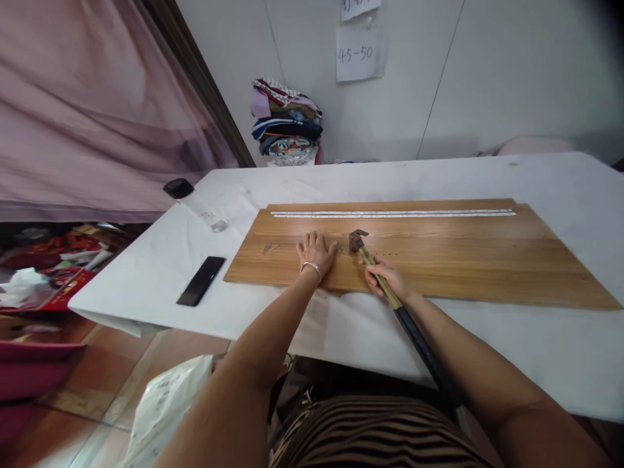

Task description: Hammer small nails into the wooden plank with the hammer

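A wood-grained board (468,260) lies flat on the table. My left hand (314,253), with a bracelet at the wrist, rests on the board with its fingers spread. My right hand (387,276) is wrapped round the handle of a claw hammer (394,300). The hammer's rusty head is over the board, just right of my left hand; I cannot tell whether it touches. A row of small dark dots runs along the board on both sides of the head. Several thin nails (270,248) lie loose on the board's left part.
Two white measuring strips (394,214) run along the board's far side. On the white-covered table (146,260) a black phone (201,281) and a clear bottle (202,208) lying on its side are at the left. Folded clothes (287,123) are stacked behind, against the wall. A white bag (168,403) is below.
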`<state>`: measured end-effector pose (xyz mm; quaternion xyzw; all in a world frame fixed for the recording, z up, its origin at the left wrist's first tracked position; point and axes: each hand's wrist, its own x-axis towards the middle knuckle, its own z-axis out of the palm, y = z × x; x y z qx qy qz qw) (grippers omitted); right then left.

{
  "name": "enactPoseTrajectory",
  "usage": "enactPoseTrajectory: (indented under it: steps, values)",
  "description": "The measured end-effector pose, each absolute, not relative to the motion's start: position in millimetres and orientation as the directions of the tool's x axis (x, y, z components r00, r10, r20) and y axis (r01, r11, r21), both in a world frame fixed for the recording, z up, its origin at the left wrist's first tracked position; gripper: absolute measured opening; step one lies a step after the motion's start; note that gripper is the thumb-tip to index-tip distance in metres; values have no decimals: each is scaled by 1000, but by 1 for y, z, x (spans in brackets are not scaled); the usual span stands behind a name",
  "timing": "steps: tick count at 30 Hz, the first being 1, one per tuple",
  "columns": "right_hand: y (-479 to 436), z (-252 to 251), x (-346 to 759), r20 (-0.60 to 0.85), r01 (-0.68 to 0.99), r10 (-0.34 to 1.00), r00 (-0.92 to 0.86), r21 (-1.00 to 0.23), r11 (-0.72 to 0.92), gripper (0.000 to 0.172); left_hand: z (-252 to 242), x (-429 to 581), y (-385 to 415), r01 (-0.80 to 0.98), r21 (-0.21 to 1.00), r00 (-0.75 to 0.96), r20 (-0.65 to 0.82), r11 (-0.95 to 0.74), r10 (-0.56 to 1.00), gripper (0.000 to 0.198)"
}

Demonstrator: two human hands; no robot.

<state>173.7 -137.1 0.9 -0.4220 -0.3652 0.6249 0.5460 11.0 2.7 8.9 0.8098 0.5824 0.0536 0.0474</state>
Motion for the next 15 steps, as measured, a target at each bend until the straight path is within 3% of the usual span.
enactPoseTrajectory:
  steps: [15]
  values:
    - [-134, -3, 172, -121, -404, 992, -27, -907, -122, 38, 13, 11, 1, 944, 104, 312, 17, -312, 950, 49]
